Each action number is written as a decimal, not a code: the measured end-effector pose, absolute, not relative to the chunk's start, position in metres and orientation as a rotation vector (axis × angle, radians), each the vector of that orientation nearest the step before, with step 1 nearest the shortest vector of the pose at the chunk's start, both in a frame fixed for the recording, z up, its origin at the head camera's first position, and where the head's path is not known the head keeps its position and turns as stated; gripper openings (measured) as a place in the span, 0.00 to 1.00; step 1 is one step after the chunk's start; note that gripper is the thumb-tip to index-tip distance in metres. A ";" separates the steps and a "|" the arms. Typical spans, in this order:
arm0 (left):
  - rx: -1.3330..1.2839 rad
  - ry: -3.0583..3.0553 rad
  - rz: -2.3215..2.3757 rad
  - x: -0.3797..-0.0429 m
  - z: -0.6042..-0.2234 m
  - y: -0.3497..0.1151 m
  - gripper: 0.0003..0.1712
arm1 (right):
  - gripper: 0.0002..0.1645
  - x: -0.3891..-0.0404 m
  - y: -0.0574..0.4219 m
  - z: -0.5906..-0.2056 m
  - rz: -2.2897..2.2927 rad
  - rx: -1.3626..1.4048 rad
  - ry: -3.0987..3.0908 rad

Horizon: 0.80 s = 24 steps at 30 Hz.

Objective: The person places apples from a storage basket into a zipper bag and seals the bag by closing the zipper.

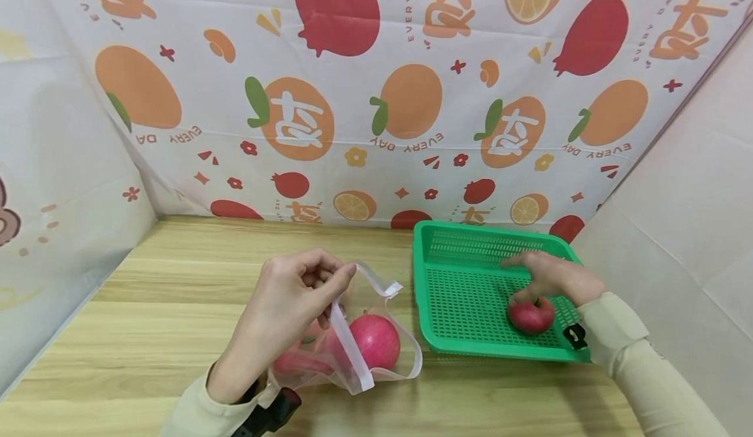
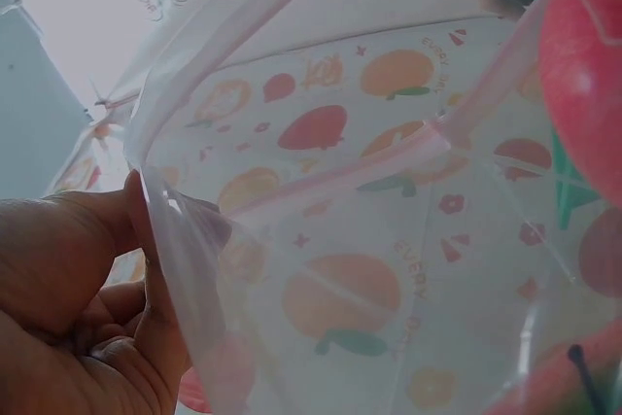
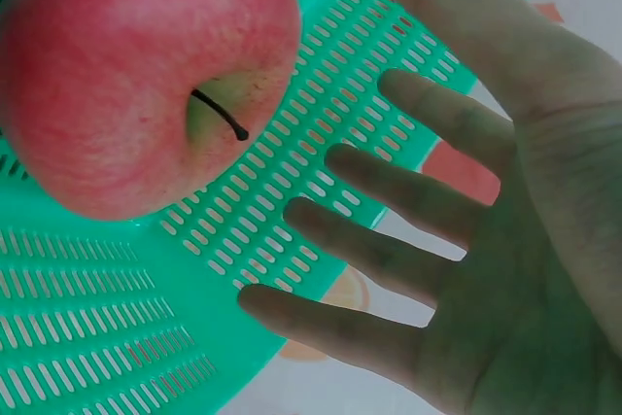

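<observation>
Left hand (image 1: 297,300): thumb and fingers closed in a pinch on the rim of a translucent mesh bag (image 1: 351,349), with a fingertip visible through the fabric in the left wrist view. Right hand (image 1: 550,277): palm empty, fingers straight and spread in the right wrist view, above the right part of a green basket (image 1: 465,300). Below the thumb, a red apple (image 1: 532,317) on the slotted basket floor, toward the near right, with a dark, curved stem. Fingers apart from the fruit; contact at the thumb tip impossible to tell, that tip being cut off in the wrist view.

In the bag, a rounded red fruit (image 1: 379,342) just inside the mouth, and further red fruit (image 1: 294,362) under the mesh to its left; exact count not discernible. Along the rim, a pale band with a white tab (image 1: 393,289) on the far side. Bag slumped on the wood-grain table (image 1: 176,287), to the left of the basket and near its left wall.

At the wrists, a cream left sleeve (image 1: 202,407) with a black device (image 1: 270,414), and a matching right sleeve (image 1: 618,323) with a small black fitting (image 1: 575,336). On the far side, behind the table, a fruit-printed backdrop (image 1: 353,104); to the right, a pale side sheet (image 1: 694,228).
</observation>
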<state>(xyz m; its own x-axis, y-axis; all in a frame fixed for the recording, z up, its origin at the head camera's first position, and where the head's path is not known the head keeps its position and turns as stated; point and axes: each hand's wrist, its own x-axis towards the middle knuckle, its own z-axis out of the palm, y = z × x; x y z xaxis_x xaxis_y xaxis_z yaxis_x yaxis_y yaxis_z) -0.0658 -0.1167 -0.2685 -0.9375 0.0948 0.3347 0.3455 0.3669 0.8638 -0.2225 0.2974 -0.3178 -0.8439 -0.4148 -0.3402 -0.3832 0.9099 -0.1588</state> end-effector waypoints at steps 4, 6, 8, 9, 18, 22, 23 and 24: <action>-0.399 -2.395 -1.602 -0.066 -0.268 -0.117 0.06 | 0.46 -0.222 0.294 -0.319 -0.073 -0.589 2.675; -0.401 -2.394 -1.602 -0.067 -0.268 -0.116 0.06 | 0.46 -0.222 0.293 -0.319 -0.049 -0.593 2.668; -0.402 -2.393 -1.600 -0.067 -0.268 -0.116 0.05 | 0.45 -0.221 0.291 -0.321 -0.043 -0.576 2.661; -0.404 -2.392 -1.597 -0.067 -0.268 -0.116 0.05 | 0.45 -0.221 0.291 -0.321 -0.040 -0.555 2.655; -0.408 -2.387 -1.603 -0.069 -0.269 -0.116 0.05 | 0.45 -0.217 0.286 -0.324 0.009 -0.353 2.575; -0.408 -2.384 -1.607 -0.069 -0.269 -0.116 0.05 | 0.45 -0.217 0.288 -0.327 0.053 -0.325 2.565; -0.409 -2.383 -1.605 -0.069 -0.269 -0.116 0.05 | 0.45 -0.218 0.288 -0.327 0.062 -0.323 2.563; -0.411 -2.382 -1.604 -0.069 -0.269 -0.116 0.05 | 0.45 -0.218 0.288 -0.327 0.068 -0.322 2.560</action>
